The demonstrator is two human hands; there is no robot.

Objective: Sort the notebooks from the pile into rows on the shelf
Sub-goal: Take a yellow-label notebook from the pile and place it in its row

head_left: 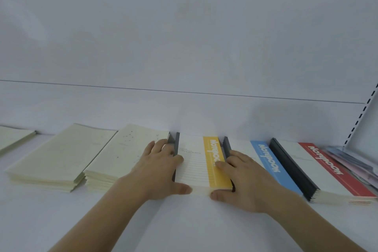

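Both hands are clasping the yellow-striped notebook stack (202,168) lying on the white shelf (61,221): the left hand (161,170) is holding its left edge with curled fingers and its thumb on the front edge, and the right hand (243,178) is holding the right edge likewise. Left of that stack, cream notebook stacks (98,157) are sitting in a row. Right of it are lying a blue-striped notebook stack (272,163), then a red-striped notebook stack (327,172), then pastel notebooks (353,161).
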